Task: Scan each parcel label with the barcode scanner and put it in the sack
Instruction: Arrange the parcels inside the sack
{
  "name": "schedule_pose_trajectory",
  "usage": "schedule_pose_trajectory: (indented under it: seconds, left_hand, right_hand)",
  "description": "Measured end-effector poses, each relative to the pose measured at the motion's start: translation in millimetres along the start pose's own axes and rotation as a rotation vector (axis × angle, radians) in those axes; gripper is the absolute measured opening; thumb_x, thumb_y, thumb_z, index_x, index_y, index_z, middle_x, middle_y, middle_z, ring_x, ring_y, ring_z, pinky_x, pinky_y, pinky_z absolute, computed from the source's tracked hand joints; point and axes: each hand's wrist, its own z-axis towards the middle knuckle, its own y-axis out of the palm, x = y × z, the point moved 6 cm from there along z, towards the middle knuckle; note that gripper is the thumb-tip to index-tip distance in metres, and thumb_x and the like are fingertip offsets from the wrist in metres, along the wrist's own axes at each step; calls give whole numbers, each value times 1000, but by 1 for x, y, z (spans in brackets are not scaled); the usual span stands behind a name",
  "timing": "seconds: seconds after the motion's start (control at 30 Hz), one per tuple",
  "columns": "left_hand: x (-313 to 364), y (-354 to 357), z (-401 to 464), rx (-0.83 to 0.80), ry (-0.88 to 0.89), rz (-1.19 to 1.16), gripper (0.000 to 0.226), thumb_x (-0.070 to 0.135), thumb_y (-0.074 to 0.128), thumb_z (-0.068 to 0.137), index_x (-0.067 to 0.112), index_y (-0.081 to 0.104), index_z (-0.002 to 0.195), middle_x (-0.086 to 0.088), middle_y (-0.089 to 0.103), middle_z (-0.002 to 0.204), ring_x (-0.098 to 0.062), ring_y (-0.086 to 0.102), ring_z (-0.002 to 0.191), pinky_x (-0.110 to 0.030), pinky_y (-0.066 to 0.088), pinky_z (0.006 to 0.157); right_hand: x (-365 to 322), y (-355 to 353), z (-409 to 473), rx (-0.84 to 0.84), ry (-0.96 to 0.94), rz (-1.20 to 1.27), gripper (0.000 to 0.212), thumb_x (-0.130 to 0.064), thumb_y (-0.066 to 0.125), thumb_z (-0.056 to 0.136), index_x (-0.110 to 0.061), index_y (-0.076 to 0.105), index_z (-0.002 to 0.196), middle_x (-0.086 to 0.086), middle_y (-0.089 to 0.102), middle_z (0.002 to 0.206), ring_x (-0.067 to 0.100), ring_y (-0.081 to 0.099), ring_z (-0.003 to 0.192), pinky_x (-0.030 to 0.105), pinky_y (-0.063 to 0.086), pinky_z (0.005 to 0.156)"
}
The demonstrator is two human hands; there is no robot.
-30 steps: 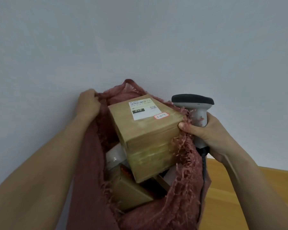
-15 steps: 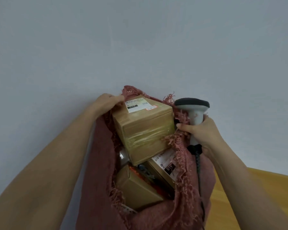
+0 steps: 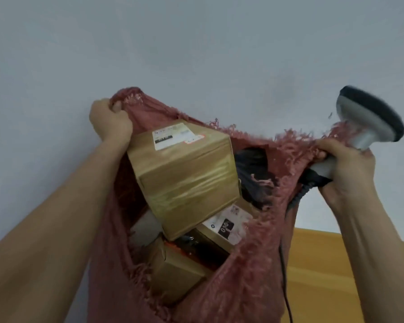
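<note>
Red frayed sack [image 3: 250, 264] limp, mouth pulled wide: left hand [image 3: 110, 123] grips rim, right hand [image 3: 346, 169] clutches rim plus scanner [image 3: 369, 123]. Taped parcel [image 3: 184, 176] inside, rigid, probably slick; grab edges.

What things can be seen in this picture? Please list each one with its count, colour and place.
sack: one, dull red, frayed rim, held open at centre
top box: one, brown, taped, white label, sticking out of the sack mouth
lower boxes: at least two, brown, deeper in the sack, one with a label
scanner: one, grey with dark head, upper right
cable: one, black, hanging beside the sack
wall: grey-blue, behind
wooden surface: yellow, lower right
left hand: grips sack rim
right hand: grips scanner and sack rim
</note>
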Motion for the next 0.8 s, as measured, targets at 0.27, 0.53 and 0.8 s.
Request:
schedule_pose_trajectory:
  seconds: [0.27,0.53,0.8]
  left_hand:
    - [-32,9,-25,-429,-21,406,23,19,65,86,-1,74,91,-23,69,91,-37,66,90,-36,50,78]
    - [-37,25,-22,-512,54,407,21,20,60,95,3,72,89,-20,67,87,-32,61,83,-31,38,70]
    - [-16,8,7,-162,98,248,21,13,52,92,-1,64,82,-26,65,91,-38,60,87,-32,35,68]
  right_hand:
    - [35,11,2,13,182,-253,33,15,61,82,-12,45,71,4,47,55,10,49,42,25,41,47]
    - [30,1,17,9,69,-286,29,13,66,79,-9,48,80,2,51,59,10,52,47,26,44,52]
    - [4,10,30,-22,-16,-114,36,12,68,73,-16,45,77,1,51,60,11,53,51,24,46,52]
